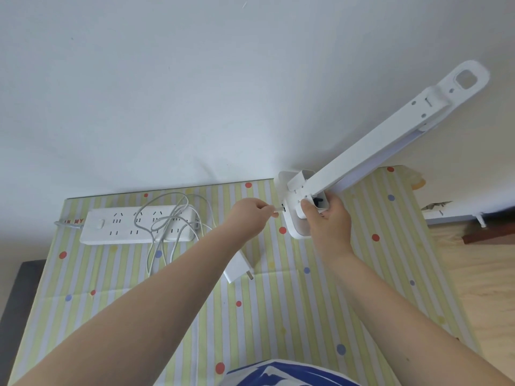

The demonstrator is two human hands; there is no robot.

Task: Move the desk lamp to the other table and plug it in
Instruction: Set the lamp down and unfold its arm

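- Fingers of the left hand [252, 210] pinch the small cord plug [276, 209] at the port on the desk lamp [295, 215] base; a skewed push could miss or strain that port.
- Right hand [327, 218] wraps the lamp's lower stem, steadying it; loosen that and the lamp's long arm may tip.
- Left of the lamp, slack cable [164, 218] lies tangled over the power strip [139, 225]; a tug could drag it.
- Adapter [237, 267] lies unplugged near the lamp.
- Lamp stands on a striped, dotted tablecloth [278, 316] against a white wall [195, 93].
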